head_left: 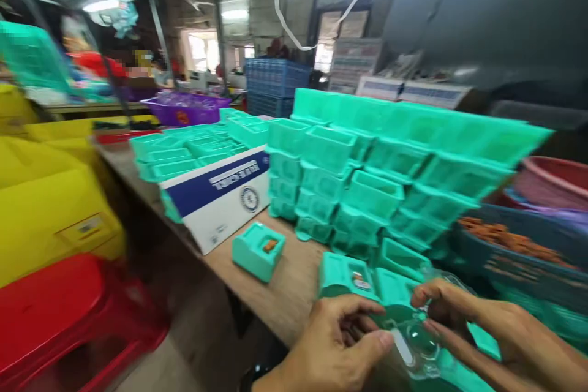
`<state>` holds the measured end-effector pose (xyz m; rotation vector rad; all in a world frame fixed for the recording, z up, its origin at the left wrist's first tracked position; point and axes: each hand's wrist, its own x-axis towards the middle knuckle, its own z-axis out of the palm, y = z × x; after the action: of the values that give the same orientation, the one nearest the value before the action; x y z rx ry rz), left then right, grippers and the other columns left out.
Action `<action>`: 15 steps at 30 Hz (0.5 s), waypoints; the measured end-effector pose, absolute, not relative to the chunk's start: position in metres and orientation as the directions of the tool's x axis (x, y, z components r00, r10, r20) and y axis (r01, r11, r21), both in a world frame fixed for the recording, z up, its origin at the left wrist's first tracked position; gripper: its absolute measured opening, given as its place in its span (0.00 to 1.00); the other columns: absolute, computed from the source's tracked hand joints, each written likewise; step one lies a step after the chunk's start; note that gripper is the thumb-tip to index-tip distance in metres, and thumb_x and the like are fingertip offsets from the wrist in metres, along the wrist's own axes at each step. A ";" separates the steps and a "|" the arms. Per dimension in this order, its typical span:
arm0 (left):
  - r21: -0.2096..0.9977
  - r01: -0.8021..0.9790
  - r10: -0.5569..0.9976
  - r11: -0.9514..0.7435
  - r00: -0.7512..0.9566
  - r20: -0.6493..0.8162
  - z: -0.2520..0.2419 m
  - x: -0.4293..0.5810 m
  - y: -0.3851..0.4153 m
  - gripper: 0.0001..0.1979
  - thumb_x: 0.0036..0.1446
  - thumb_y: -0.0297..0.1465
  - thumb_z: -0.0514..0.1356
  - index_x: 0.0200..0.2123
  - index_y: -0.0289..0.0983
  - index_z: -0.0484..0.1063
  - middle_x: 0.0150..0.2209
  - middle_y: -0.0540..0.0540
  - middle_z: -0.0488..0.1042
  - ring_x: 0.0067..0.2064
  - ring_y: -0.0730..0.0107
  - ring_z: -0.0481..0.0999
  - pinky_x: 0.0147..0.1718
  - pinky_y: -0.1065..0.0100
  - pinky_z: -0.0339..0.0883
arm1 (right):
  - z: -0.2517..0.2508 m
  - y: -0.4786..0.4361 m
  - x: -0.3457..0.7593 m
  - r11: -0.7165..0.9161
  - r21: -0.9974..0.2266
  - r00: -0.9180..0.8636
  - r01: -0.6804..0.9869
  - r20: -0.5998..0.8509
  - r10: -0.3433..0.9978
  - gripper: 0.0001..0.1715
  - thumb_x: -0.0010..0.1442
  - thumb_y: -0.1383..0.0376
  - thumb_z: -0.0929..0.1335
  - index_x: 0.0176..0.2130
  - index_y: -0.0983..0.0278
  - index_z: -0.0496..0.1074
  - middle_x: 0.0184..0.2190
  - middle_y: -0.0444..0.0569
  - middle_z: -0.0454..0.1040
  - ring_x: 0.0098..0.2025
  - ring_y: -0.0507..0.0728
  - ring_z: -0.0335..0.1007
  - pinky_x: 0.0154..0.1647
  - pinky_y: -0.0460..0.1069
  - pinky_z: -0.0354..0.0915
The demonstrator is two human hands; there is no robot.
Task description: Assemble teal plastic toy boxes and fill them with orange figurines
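Low on the right, a clear plastic blister (420, 343) with a round dome is between my two hands. My right hand (478, 324) pinches its right side between thumb and fingers. At its left edge is my left hand (340, 343), thumb tip against the plastic and fingers curled; its grip there is partly hidden. Just beyond my fingers sit a green plastic box (342, 272) with a small brown-and-white piece in its window and another green box (397, 288). A further green box (260, 251) with an orange-brown piece stands apart on the wooden table (294, 294).
Tall stacks of green boxes (372, 190) rise behind my hands. A white-and-blue carton (225, 196) leans beside more green boxes (174, 153). To the right is a dark tub (519, 266) of orange-brown pieces. A red stool (59, 306) and yellow sacks (50, 208) stand left.
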<state>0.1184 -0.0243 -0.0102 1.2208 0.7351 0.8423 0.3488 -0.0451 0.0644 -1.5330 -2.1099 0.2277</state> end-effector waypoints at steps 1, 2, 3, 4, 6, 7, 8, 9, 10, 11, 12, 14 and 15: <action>0.959 -0.184 0.862 0.215 0.497 -0.098 -0.009 0.112 -0.022 0.30 0.49 0.53 0.72 0.41 0.32 0.79 0.29 0.45 0.78 0.26 0.74 0.74 0.27 0.73 0.69 | 0.055 -0.036 0.333 0.395 -0.446 -0.280 0.803 0.302 0.911 0.19 0.64 0.45 0.70 0.41 0.54 0.82 0.33 0.47 0.84 0.28 0.56 0.80 0.27 0.44 0.75; 0.934 -0.219 0.863 0.280 0.483 -0.146 -0.009 0.104 -0.021 0.31 0.45 0.55 0.73 0.37 0.32 0.77 0.26 0.48 0.76 0.24 0.76 0.72 0.25 0.74 0.66 | 0.047 -0.027 0.318 0.440 -0.470 -0.336 0.765 0.291 0.896 0.19 0.66 0.46 0.69 0.42 0.55 0.82 0.33 0.48 0.84 0.29 0.57 0.81 0.28 0.44 0.76; 0.906 -0.265 0.870 0.329 0.459 -0.181 -0.011 0.096 -0.019 0.32 0.42 0.57 0.74 0.34 0.33 0.74 0.24 0.49 0.75 0.22 0.77 0.71 0.24 0.74 0.65 | 0.041 -0.019 0.306 0.474 -0.488 -0.380 0.733 0.284 0.880 0.19 0.67 0.47 0.68 0.43 0.56 0.82 0.33 0.48 0.84 0.29 0.57 0.82 0.28 0.44 0.76; 0.876 -0.320 0.881 0.361 0.426 -0.207 -0.013 0.088 -0.018 0.34 0.38 0.58 0.74 0.32 0.34 0.72 0.23 0.49 0.75 0.21 0.77 0.71 0.23 0.74 0.66 | 0.036 -0.012 0.294 0.487 -0.490 -0.386 0.723 0.298 0.873 0.19 0.67 0.48 0.68 0.45 0.56 0.82 0.33 0.48 0.85 0.29 0.57 0.82 0.27 0.44 0.76; 0.809 -0.443 0.908 0.387 0.336 -0.251 -0.018 0.072 -0.016 0.37 0.32 0.59 0.76 0.31 0.36 0.69 0.22 0.49 0.76 0.20 0.73 0.72 0.22 0.71 0.68 | 0.029 -0.002 0.272 0.493 -0.471 -0.379 0.731 0.321 0.868 0.19 0.68 0.50 0.68 0.50 0.56 0.81 0.36 0.48 0.86 0.32 0.57 0.84 0.29 0.43 0.77; 0.774 -0.504 0.920 0.383 0.281 -0.272 -0.021 0.066 -0.015 0.38 0.30 0.59 0.77 0.31 0.36 0.68 0.22 0.48 0.77 0.20 0.72 0.73 0.22 0.70 0.69 | 0.026 0.001 0.261 0.507 -0.455 -0.386 0.732 0.336 0.859 0.21 0.67 0.50 0.69 0.53 0.56 0.79 0.39 0.48 0.86 0.36 0.57 0.85 0.32 0.43 0.78; 0.743 -0.557 0.929 0.370 0.228 -0.292 -0.022 0.060 -0.013 0.37 0.29 0.57 0.78 0.30 0.36 0.68 0.22 0.48 0.77 0.20 0.71 0.74 0.22 0.70 0.70 | 0.021 0.004 0.251 0.533 -0.433 -0.397 0.726 0.368 0.841 0.25 0.66 0.50 0.71 0.57 0.57 0.77 0.44 0.48 0.86 0.40 0.58 0.85 0.37 0.44 0.80; 0.716 -0.600 0.933 0.356 0.184 -0.309 -0.023 0.055 -0.011 0.36 0.29 0.54 0.79 0.30 0.36 0.68 0.22 0.47 0.78 0.21 0.70 0.75 0.23 0.71 0.70 | 0.015 0.006 0.241 0.568 -0.405 -0.411 0.716 0.413 0.813 0.29 0.64 0.49 0.72 0.60 0.57 0.74 0.49 0.49 0.85 0.46 0.60 0.85 0.43 0.46 0.80; 0.693 -0.632 0.933 0.347 0.158 -0.323 -0.024 0.050 -0.009 0.34 0.30 0.51 0.80 0.29 0.36 0.69 0.22 0.47 0.78 0.22 0.70 0.76 0.24 0.72 0.70 | 0.009 0.008 0.231 0.603 -0.371 -0.428 0.706 0.455 0.781 0.33 0.63 0.49 0.73 0.62 0.57 0.71 0.54 0.50 0.83 0.50 0.61 0.83 0.49 0.48 0.79; 0.672 -0.655 0.930 0.346 0.147 -0.336 -0.023 0.045 -0.007 0.31 0.31 0.49 0.80 0.28 0.35 0.70 0.22 0.47 0.78 0.23 0.71 0.76 0.25 0.73 0.70 | 0.002 0.010 0.223 0.630 -0.336 -0.443 0.700 0.488 0.752 0.35 0.63 0.49 0.73 0.64 0.57 0.69 0.57 0.51 0.81 0.54 0.61 0.81 0.53 0.49 0.78; 0.651 -0.672 0.926 0.352 0.149 -0.347 -0.023 0.041 -0.006 0.29 0.32 0.46 0.80 0.27 0.34 0.71 0.22 0.47 0.78 0.24 0.72 0.76 0.26 0.73 0.70 | -0.004 0.012 0.215 0.643 -0.306 -0.446 0.702 0.515 0.732 0.34 0.65 0.50 0.73 0.65 0.57 0.68 0.59 0.51 0.79 0.56 0.60 0.80 0.55 0.50 0.77; 0.599 -0.709 0.912 0.373 0.161 -0.377 -0.021 0.033 -0.004 0.26 0.32 0.43 0.80 0.24 0.34 0.72 0.23 0.47 0.77 0.25 0.73 0.75 0.27 0.73 0.70 | -0.015 0.017 0.204 0.644 -0.275 -0.437 0.714 0.543 0.717 0.30 0.67 0.52 0.70 0.65 0.56 0.67 0.59 0.50 0.79 0.57 0.59 0.79 0.54 0.49 0.77; 0.568 -0.729 0.904 0.381 0.166 -0.394 -0.021 0.030 -0.003 0.25 0.31 0.42 0.80 0.23 0.34 0.72 0.23 0.47 0.78 0.25 0.73 0.74 0.28 0.73 0.70 | -0.019 0.019 0.200 0.642 -0.275 -0.431 0.716 0.549 0.716 0.30 0.68 0.51 0.70 0.64 0.56 0.67 0.58 0.49 0.80 0.57 0.59 0.80 0.53 0.49 0.77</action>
<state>0.0303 -0.0026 -0.0207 0.2720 0.7665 1.1833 0.1996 0.0187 -0.0190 -1.1102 -2.2183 0.0010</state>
